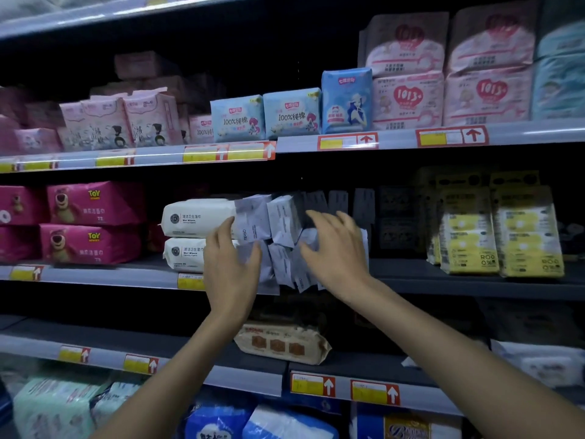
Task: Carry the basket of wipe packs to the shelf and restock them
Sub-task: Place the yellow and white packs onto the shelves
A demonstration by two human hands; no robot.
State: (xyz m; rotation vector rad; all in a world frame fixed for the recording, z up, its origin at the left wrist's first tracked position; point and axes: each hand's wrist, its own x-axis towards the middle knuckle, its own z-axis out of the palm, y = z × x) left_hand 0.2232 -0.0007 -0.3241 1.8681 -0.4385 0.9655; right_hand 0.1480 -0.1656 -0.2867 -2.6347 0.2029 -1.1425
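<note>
Squaring up a loose stack of small grey wipe packs [280, 223] on the middle shelf [126, 277], just right of two big white packs [196, 218] and well left of the yellow packs [525, 239]. Pressing against the stack's left face with the left hand [231, 264], fingers straight and released, gripping nothing. Spreading the right hand [335, 248] over the right side, fingers splayed and only loosely bent, likewise not closing round any pack. Probably dealing with light, soft, pillowy pouches in slick film, apt to slide over each other and slump, with some tilting and overhanging the near shelf edge. Best bracing from both ends with flat palms and pushing toward the far wall, or pinching a single pack across its thick middle rather than by the flimsy sealed end. Not seeing the basket anywhere.
</note>
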